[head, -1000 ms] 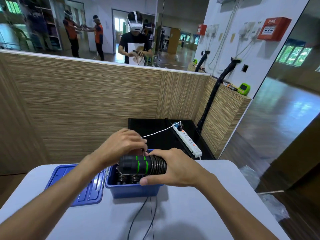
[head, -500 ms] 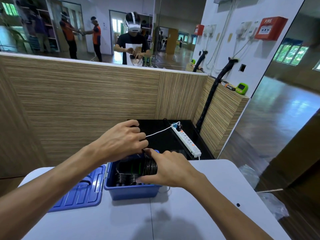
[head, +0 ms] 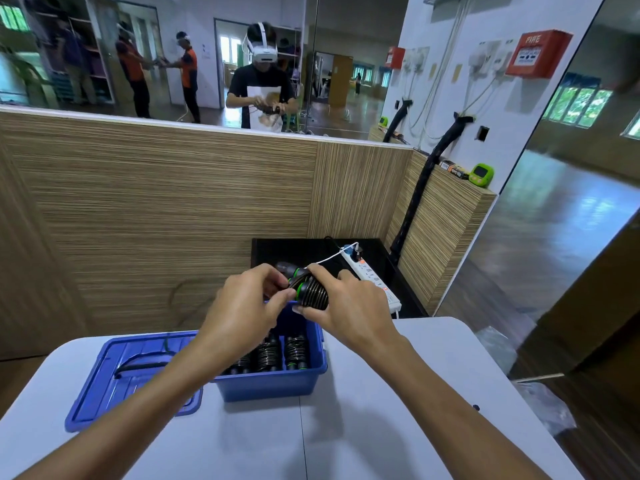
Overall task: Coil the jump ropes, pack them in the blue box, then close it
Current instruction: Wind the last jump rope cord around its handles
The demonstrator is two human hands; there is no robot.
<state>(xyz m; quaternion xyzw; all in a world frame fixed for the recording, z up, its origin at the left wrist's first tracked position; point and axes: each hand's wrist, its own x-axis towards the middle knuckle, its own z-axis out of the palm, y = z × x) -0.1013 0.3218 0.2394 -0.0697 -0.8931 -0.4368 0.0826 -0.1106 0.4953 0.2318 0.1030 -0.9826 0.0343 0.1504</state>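
Behind a white table (head: 381,427) backed by wood panelling, a coiled jump rope (head: 309,293) has been lifted above the blue box (head: 277,384), gripped by the right hand (head: 349,306) and pinched by the left hand (head: 242,313). Packing is judged unfinished; other ropes (head: 277,355) lie inside, the lid (head: 114,375) just beside.

Two bare forearms enter from the lower edge, uncovered from elbow to wrist; no sleeve reaches into view. The left hand (head: 242,317) and right hand (head: 349,306) are bare: no glove, ring, watch or wristband shows. Fingernails are short and plain. The mirror ahead reflects a black T-shirt with a white front panel and a white headset.
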